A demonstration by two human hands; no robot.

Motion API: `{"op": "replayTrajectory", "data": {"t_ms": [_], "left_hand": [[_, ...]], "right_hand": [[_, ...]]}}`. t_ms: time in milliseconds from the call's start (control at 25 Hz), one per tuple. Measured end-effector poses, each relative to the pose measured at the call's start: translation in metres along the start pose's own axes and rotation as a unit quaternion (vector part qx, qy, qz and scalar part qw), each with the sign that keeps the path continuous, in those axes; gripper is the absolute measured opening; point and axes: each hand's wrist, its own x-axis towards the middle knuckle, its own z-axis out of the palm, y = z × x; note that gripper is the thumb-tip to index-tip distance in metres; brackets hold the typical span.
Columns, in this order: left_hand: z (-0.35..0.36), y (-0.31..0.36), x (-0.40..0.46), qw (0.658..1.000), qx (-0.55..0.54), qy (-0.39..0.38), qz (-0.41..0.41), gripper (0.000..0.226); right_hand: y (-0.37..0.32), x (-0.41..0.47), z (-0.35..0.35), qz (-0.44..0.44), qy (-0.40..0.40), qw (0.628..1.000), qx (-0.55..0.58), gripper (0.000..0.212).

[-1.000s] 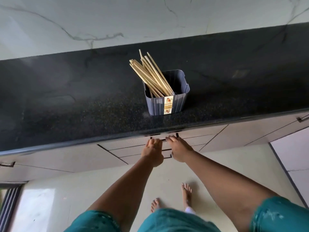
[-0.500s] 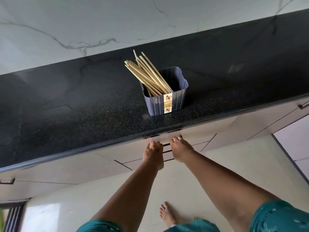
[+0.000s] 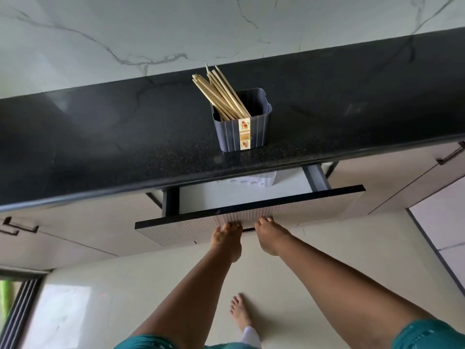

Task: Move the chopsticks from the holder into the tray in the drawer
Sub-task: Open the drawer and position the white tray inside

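A home kitchen: black granite counter (image 3: 100, 137), marble backsplash (image 3: 125, 28), drawers (image 3: 251, 212).

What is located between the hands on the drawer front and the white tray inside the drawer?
In the head view, only bare white drawer floor lies between the drawer front and the tray.

The drawer (image 3: 251, 210) under the black counter (image 3: 100, 147) stands partly open. Both hands grip the handle at the middle of the ribbed drawer front: the left hand (image 3: 226, 239) and the right hand (image 3: 270, 235) sit side by side, fingers curled over the handle. Inside the drawer, a white tray (image 3: 251, 181) lies at the back, mostly hidden beneath the counter edge. On the counter, directly above the drawer, a grey holder (image 3: 242, 129) stands upright. A bundle of chopsticks (image 3: 221, 93) leans in it, tips tilted to the left. One bare foot (image 3: 240, 312) rests on the floor (image 3: 327, 235).
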Motion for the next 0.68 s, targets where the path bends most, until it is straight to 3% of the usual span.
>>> {"op": "replayTrajectory", "data": {"t_ms": [120, 680], "left_hand": [[0.031, 0.026, -0.043, 0.998, -0.053, -0.029, -0.016, 0.074], [0.131, 0.108, -0.192, 0.993, -0.094, -0.067, -0.035, 0.078]], "right_hand": [[0.004, -0.057, 0.025, -0.017, -0.002, 1.000, 0.024, 0.040], [-0.008, -0.216, 0.130, -0.039, -0.061, 0.997, 0.027, 0.044]]}}
